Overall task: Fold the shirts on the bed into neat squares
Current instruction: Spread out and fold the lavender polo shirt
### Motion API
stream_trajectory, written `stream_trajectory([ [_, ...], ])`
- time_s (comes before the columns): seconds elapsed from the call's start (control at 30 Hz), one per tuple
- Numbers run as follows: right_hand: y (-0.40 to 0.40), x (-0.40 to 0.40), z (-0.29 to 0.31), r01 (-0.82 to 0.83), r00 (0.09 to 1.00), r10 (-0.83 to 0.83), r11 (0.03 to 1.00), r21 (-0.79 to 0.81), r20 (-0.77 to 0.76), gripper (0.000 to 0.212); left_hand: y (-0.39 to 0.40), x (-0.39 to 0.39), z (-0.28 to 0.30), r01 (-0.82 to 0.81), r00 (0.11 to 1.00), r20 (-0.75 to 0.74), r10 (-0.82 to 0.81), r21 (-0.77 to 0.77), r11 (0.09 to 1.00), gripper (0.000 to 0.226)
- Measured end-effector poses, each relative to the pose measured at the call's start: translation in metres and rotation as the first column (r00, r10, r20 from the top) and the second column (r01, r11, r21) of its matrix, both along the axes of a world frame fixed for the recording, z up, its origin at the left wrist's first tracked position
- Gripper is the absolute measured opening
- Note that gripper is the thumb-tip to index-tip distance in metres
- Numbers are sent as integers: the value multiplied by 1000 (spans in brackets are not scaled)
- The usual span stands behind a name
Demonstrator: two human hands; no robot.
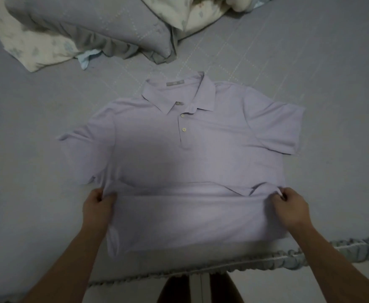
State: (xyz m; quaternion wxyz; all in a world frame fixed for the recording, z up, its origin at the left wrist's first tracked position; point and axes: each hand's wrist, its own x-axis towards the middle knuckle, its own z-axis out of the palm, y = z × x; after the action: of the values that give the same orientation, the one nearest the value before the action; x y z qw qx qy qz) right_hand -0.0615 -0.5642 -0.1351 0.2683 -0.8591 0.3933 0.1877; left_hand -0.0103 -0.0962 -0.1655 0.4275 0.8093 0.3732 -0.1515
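Note:
A pale lilac polo shirt [179, 154] lies front up on the grey bed [26, 149], collar pointing away from me and both short sleeves spread out. Its lower part is folded up over the body, so the hem runs across the shirt between my hands. My left hand [97, 206] grips the left end of that folded hem. My right hand [288, 206] pinches the right end. Both hands sit near the bed's front edge, fingers curled round the fabric.
A grey pillow [87, 25] lies at the back left with a white floral cloth [33, 51] under it. More floral bedding [201, 12] is bunched at the back. The ruffled bed edge [288, 256] runs along the front; my legs stand below it.

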Motion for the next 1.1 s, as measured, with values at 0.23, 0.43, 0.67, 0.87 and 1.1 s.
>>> stream_trajectory([
  [0.23, 6, 4, -6, 34, 996, -53, 972, 231, 75, 31, -11, 5, 9, -6, 1000, 25, 9, -148, 989, 38],
  [0.43, -5, 16, -12, 66, 977, -92, 989, 134, 194, 24, -8, -2, 1, 46, 996, -79, -32, 183, 982, 30],
  [0.67, -61, 120, -18, 516, 759, -589, 804, 295, 278, 63, 14, 71, 4, -546, 836, 23, 548, 133, 827, 93],
  [0.87, -51, 159, -13, 577, 635, -746, 632, 518, 203, 14, 47, 97, -1, -573, 806, -67, 588, -337, 747, 28],
  [1.1, 32, 168, 12, -126, 830, -95, 928, 350, 550, 9, 29, 105, 32, -434, 835, 28, 550, -580, 690, 39],
])
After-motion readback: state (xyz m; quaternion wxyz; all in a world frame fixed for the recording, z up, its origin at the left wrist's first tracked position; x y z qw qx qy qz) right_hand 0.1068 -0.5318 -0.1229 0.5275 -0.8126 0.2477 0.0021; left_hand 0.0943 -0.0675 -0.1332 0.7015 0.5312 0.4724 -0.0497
